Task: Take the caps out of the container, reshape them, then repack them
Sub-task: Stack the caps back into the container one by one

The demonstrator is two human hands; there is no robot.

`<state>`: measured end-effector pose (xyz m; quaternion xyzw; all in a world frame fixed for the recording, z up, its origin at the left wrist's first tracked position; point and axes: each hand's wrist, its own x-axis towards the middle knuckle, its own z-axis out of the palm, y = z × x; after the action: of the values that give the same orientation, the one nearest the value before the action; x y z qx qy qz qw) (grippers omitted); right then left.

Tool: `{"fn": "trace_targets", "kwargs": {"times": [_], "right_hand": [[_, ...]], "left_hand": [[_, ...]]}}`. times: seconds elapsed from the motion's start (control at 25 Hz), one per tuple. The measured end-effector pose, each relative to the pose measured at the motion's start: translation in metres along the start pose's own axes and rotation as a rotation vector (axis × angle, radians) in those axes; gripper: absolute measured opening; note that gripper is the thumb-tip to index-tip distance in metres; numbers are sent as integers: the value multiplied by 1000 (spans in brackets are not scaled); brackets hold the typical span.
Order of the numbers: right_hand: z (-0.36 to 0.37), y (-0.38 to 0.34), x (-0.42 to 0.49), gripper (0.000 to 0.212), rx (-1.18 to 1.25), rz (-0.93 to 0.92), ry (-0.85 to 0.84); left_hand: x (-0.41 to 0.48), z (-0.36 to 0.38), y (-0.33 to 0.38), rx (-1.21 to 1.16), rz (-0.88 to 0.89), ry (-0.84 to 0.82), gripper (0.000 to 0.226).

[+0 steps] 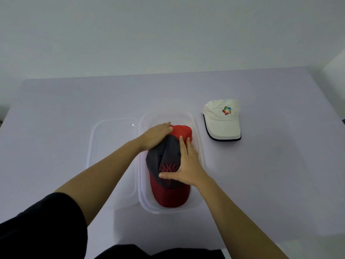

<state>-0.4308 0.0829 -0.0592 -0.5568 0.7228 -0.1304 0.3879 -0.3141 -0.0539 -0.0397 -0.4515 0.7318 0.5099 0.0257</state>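
A clear plastic container point(200, 161) stands in the middle of the table. Inside it lies a red and dark grey cap point(168, 193) with its red brim toward me and a red emblem on the front. My left hand point(155, 136) lies flat on the cap's far left side, fingers together. My right hand point(183, 165) presses on the crown from the right, thumb across the emblem, fingers spread. A white cap point(223, 121) with a multicoloured logo and a dark-edged brim rests on the table to the right of the container, untouched.
The container's clear lid point(110, 139) lies flat on the table right beside the container's left wall. The pale lilac table point(270, 174) ends at a grey wall behind. My dark sleeve shows at the lower left.
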Motion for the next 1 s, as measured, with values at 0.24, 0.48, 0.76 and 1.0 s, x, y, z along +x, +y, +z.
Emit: {"fn": "trace_targets", "kwargs": {"times": [0.24, 0.48, 0.76, 1.0], "right_hand": [[-11, 4, -3, 134, -95, -125, 91], [-28, 42, -6, 100, 2, 4, 129], [-19, 49, -5, 64, 383, 27, 80], [-20, 55, -2, 87, 405, -11, 20]], "left_hand": [[0, 6, 8, 147, 139, 357, 47], [59, 4, 74, 103, 279, 478, 39], [157, 14, 124, 136, 80, 13, 77], [190, 30, 128, 10, 29, -187, 28]]}}
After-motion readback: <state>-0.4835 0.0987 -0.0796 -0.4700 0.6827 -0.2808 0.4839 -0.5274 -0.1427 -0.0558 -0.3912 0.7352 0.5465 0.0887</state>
